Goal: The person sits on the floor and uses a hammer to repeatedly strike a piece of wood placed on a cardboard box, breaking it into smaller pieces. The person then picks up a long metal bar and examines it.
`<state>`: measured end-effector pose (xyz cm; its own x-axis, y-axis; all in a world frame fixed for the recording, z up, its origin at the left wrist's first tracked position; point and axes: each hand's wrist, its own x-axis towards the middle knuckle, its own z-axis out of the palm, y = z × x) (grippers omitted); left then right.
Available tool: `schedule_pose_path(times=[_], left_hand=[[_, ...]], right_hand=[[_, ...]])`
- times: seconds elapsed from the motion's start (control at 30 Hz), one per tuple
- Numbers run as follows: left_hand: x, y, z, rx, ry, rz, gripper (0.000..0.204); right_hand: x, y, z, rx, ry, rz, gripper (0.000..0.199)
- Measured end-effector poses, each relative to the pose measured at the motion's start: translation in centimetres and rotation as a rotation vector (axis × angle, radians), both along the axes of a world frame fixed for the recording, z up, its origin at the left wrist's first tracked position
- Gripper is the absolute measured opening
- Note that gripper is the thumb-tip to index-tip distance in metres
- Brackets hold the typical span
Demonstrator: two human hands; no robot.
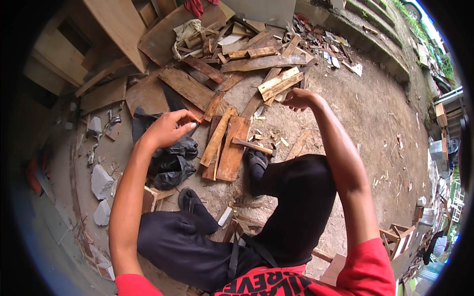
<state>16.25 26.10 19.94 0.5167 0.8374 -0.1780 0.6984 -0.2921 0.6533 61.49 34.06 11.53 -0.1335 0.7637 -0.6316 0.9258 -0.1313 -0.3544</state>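
Note:
My left hand (170, 129) hovers over a crumpled black plastic bag (173, 165), its fingers curled and its thumb bent toward them. A small orange thing (198, 120) shows at its fingertips; its kind is unclear. Farther right, my right hand (298, 100) is closed with bent fingers, just below a short pale wood block (280, 85). What those fingers hold, if anything, is hidden. Between my feet and the hands lie a wide brown board (234, 148) and a narrower plank (218, 137). A hammer (254, 146) rests with its handle end on the wide board.
A heap of scrap wood (261, 56) spreads ahead, with leaning panels (116, 32) at the far left. Concrete chunks (101, 182) lie left of my legs. Concrete steps (377, 49) rise at the far right. A small wooden frame (397, 239) stands near my right elbow.

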Motion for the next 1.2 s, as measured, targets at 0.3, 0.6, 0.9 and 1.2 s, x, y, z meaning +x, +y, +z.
schedule_pose_path(times=[0.3, 0.6, 0.9, 1.2], left_hand=[[0.3, 5.1, -12.7, -0.060, -0.390, 0.246, 0.021], [-2.7, 9.5, -14.5, -0.256, -0.527, 0.400, 0.021], [-2.5, 10.7, -14.5, -0.295, -0.455, 0.309, 0.018], [-3.5, 8.4, -13.9, -0.336, -0.449, 0.331, 0.016]], right_hand=[[-0.1, 8.6, -17.2, 0.827, 0.111, -0.182, 0.025], [-7.0, 26.7, -24.5, 1.255, -0.106, -0.091, 0.054], [-6.7, 32.9, -22.8, 0.785, -0.475, 0.043, 0.038], [-8.1, 14.0, -23.4, 0.858, 0.016, -0.781, 0.101]])
